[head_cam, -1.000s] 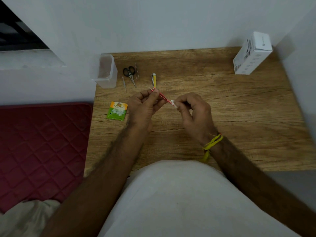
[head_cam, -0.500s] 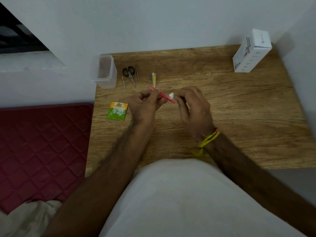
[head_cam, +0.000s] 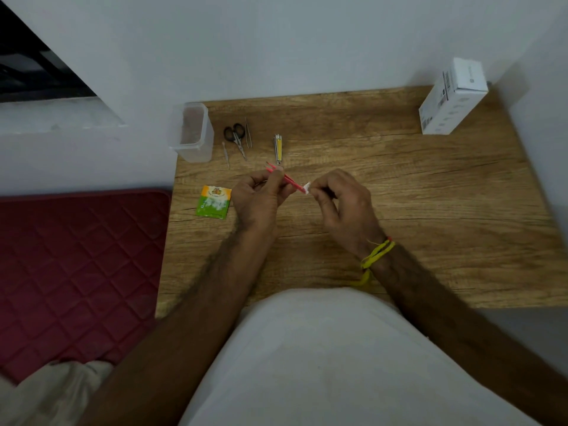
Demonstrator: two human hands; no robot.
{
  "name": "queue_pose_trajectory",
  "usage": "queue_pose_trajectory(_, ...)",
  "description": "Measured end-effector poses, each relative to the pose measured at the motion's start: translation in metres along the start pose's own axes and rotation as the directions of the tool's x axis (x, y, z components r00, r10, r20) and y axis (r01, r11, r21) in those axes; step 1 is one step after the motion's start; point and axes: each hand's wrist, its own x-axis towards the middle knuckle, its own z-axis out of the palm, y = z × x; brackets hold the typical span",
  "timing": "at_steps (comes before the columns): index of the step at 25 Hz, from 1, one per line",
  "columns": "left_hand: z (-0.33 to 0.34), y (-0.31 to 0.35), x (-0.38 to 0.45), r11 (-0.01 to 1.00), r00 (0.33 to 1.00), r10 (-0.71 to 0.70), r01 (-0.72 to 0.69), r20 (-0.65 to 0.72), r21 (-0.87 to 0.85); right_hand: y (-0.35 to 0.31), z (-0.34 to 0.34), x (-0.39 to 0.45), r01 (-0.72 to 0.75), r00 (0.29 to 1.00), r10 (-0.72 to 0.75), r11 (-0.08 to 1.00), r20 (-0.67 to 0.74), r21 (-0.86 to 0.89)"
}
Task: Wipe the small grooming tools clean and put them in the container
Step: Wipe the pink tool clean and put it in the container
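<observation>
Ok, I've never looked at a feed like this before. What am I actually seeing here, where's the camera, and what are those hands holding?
There is no machine here: these are a person's two bare hands, filmed by one wide-angle camera worn on the head, looking forward and down. That is why the arms come in from the bottom.

The left hand grips thin red tweezers. The right hand pinches a small white wad against the tweezers' end, which looks like wiping.

On the wooden table, behind the hands, lie black-handled scissors, a nail clipper and two thin metal tools beside the scissors, too small to name. A clear plastic container stands upright at the table's left rear corner. A green and orange sachet lies left of the hands, and a white box sits at the far right.
</observation>
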Motion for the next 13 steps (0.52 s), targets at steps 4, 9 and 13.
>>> queue_pose_trajectory(4, -0.009, -0.010, 0.001, 0.989, 0.999, -0.009, 0.004, 0.036, 0.150, 0.003, 0.000, 0.001, -0.217, 0.974, 0.223, 0.971, -0.052, 0.098)
queue_pose_trajectory(9, -0.019, -0.028, 0.007, 0.945, 0.979, -0.178, 0.143, 0.097, 0.293, 0.004, 0.010, 0.004, -0.435, 0.899, 0.436, 0.871, 0.050, 0.227)
queue_pose_trajectory(13, -0.034, -0.039, 0.010, 0.878, 0.981, -0.158, 0.088, 0.111, 0.470, 0.004, 0.016, 0.002, -0.490, 0.872, 0.480, 0.842, 0.100, 0.227)
